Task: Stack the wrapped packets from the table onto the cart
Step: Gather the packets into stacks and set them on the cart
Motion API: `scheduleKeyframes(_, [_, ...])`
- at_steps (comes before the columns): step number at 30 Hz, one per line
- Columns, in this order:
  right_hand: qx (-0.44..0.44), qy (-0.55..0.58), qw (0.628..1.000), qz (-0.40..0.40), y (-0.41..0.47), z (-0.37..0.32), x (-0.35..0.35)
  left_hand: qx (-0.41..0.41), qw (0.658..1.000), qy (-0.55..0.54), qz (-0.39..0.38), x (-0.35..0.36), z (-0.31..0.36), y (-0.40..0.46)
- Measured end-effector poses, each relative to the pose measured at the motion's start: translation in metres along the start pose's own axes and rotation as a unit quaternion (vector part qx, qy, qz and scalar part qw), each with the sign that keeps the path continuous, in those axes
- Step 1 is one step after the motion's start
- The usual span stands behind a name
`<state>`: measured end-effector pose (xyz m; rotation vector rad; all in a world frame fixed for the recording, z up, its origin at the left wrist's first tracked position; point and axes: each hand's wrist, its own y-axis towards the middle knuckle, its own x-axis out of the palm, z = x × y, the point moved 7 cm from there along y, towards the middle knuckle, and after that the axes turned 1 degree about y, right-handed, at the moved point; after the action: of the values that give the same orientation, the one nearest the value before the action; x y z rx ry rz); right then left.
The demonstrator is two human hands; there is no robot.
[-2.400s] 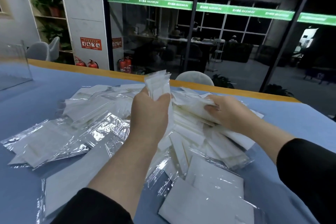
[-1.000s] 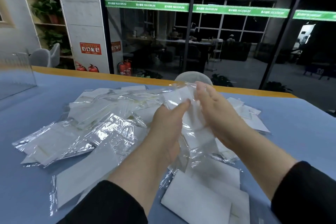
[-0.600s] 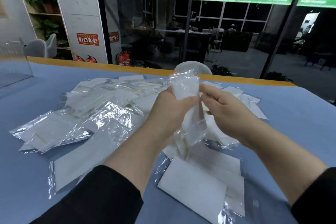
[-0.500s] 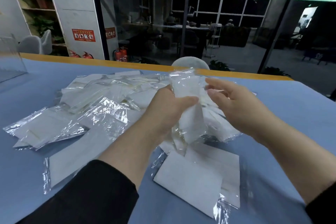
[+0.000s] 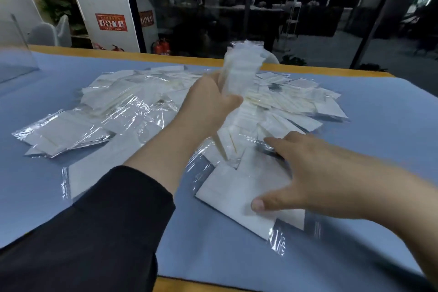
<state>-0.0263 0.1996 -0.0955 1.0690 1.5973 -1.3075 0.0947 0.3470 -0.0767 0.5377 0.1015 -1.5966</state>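
Left hand (image 5: 208, 102) raised, fingers curled tight; right hand (image 5: 305, 173) spread flat, low.

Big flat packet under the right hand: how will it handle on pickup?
Probably floppy: the big packet is a thin sheet in loose, crinkled film. Likely slippery, since the film is glossy on a smooth table. Looks light; the right hand hovers open above it.

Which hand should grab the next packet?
Right hand: open and reaching over the near packet. Left hand already grips a bundle.
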Motion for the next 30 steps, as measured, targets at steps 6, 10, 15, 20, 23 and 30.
scheduleKeyframes(6, [0.003,0.009,1.000,0.018,0.006,-0.016,0.001,-0.008,1.000,-0.029,0.003,-0.001,-0.004,0.001])
scheduleKeyframes(10, [-0.031,0.058,0.998,0.024,0.006,-0.025,0.002,0.001,0.995,-0.088,0.043,-0.011,0.000,0.000])
scheduleKeyframes(15, [-0.074,0.209,0.967,0.124,0.007,-0.003,-0.014,-0.023,0.976,-0.204,0.069,-0.018,-0.002,0.001])
scheduleKeyframes(20, [-0.097,0.547,0.780,0.287,0.014,0.038,-0.061,-0.065,0.956,-0.283,0.037,-0.009,-0.010,0.003])
scheduleKeyframes(23, [-0.103,0.589,0.739,0.312,0.033,0.036,-0.065,-0.083,0.942,-0.326,0.011,0.004,-0.008,-0.001])
scheduleKeyframes(30, [-0.075,0.431,0.839,0.324,0.065,0.020,-0.044,-0.081,0.927,-0.356,-0.089,0.039,0.004,-0.014])
